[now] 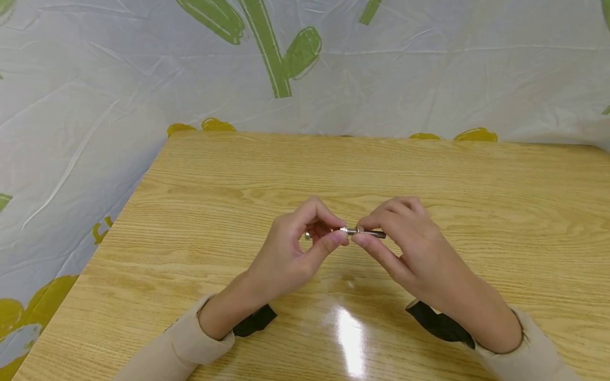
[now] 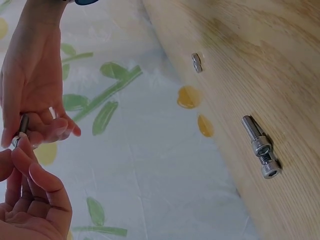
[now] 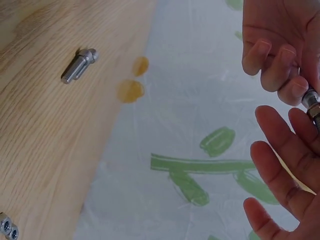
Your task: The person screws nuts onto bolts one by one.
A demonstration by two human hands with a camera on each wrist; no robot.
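In the head view my left hand (image 1: 290,251) pinches the head end of a metal bolt (image 1: 375,233) between thumb and forefinger. The bolt lies roughly level, its threaded end pointing right. My right hand (image 1: 419,246) pinches a small nut (image 1: 360,229) that sits around the shank. The right wrist view shows the bolt's silvery head (image 3: 309,97) close beside the nut (image 3: 314,110). Fingers cover part of both. The right hand's other fingers (image 3: 275,167) are spread out straighter there.
Socket-head bolts (image 2: 260,145) lie together on the wooden table (image 2: 280,65). A pair of nuts (image 2: 196,62) rests apart from them; the right wrist view has these nuts (image 3: 7,227) at its lower left corner. A patterned sheet (image 1: 381,79) hangs behind the table.
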